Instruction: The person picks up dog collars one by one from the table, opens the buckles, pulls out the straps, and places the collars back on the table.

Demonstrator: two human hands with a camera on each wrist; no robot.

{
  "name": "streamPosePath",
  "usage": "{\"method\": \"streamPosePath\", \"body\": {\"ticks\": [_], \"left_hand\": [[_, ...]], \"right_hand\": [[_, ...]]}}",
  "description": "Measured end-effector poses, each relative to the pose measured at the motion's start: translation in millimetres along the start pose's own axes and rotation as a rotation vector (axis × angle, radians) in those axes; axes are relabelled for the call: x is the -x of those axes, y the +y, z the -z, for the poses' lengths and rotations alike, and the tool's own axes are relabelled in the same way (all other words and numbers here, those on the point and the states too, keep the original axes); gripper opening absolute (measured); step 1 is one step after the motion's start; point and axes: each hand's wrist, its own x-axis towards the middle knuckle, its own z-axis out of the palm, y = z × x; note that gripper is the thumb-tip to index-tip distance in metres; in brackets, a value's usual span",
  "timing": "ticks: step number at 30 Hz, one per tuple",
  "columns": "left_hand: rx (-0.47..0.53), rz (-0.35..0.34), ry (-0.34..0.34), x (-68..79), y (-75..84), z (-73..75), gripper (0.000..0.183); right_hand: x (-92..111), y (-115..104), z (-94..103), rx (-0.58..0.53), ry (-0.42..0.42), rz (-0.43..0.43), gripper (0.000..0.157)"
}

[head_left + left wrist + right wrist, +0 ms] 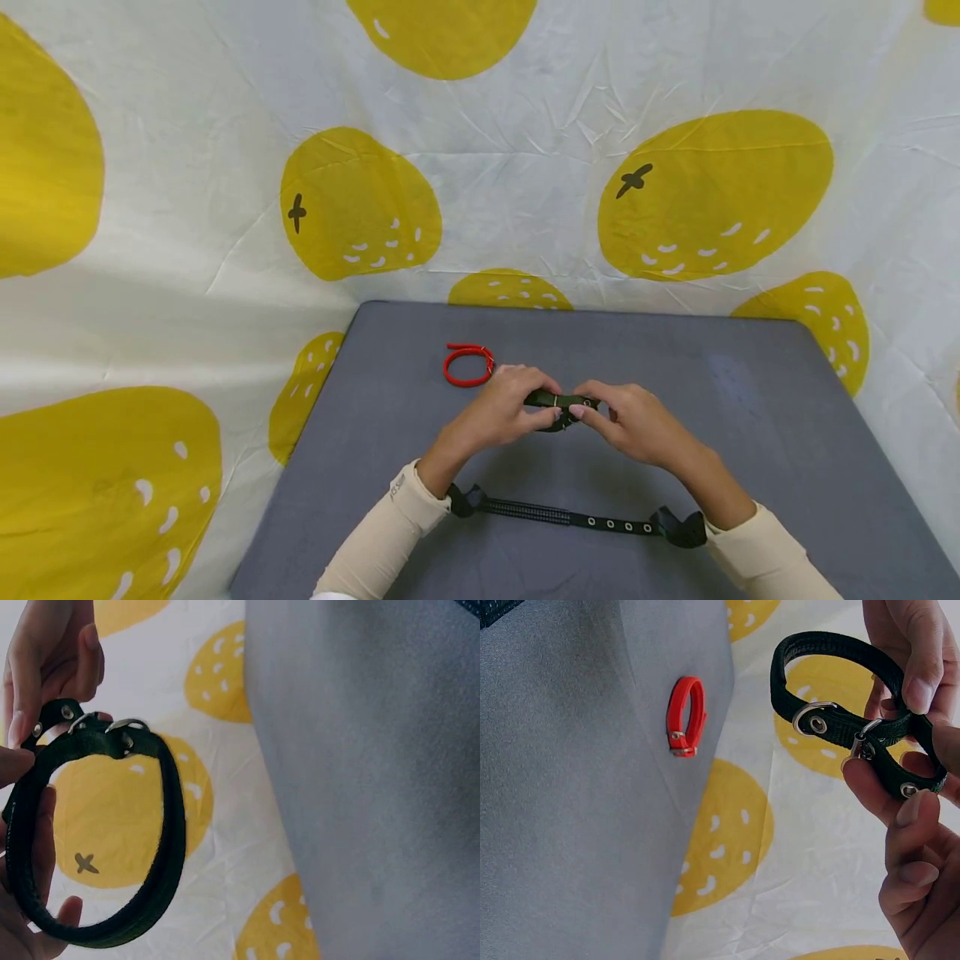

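Both hands hold a dark green buckled collar (576, 401), raised over the table and bent into a loop. My left hand (504, 407) grips the band on the left, its thumb on the near side. With thumb and fingers, my right hand (637, 423) pinches the eyeleted strap end. In the right wrist view, the collar (780, 694) shows a metal buckle (862, 735) and a D-ring (801, 720). The strap passes through the buckle, and its free part curves between the fingers. The left wrist view shows the round loop (174, 825) hanging below the buckle.
A red collar (467, 384), fastened in a ring, lies on the grey table (645, 350) beyond the left hand. Nearer the body, a black strap (525, 510) with eyelets stretches between the wrists. A white cloth (517, 208) with yellow fruit prints hangs behind the table.
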Motion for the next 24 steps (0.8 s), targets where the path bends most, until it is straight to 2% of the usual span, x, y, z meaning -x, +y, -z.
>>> {"method": "streamPosePath", "body": {"ticks": [4,11,13,19,24], "left_hand": [[0.034,-0.008,0.034,0.6,-0.1,-2.1,0.016],[0.102,0.026,0.065,2.5,0.9,1.2,0.015],[0.114,0.038,0.061,3.2,1.3,2.2,0.017],[0.154,0.058,0.049,7.2,2.4,4.7,0.018],[0.118,0.043,0.011,11.3,4.3,5.6,0.02]], "right_hand": [[0,1,-2.2,-0.011,0.014,0.03,0.017],[1,8,-7.2,-0.231,0.057,0.063,0.019],[1,8,-7.9,-0.25,0.073,0.059,0.02],[-1,3,-8.7,-0.162,0.081,0.042,0.017],[-3,2,-11.6,-0.012,0.093,0.141,0.023]]}}
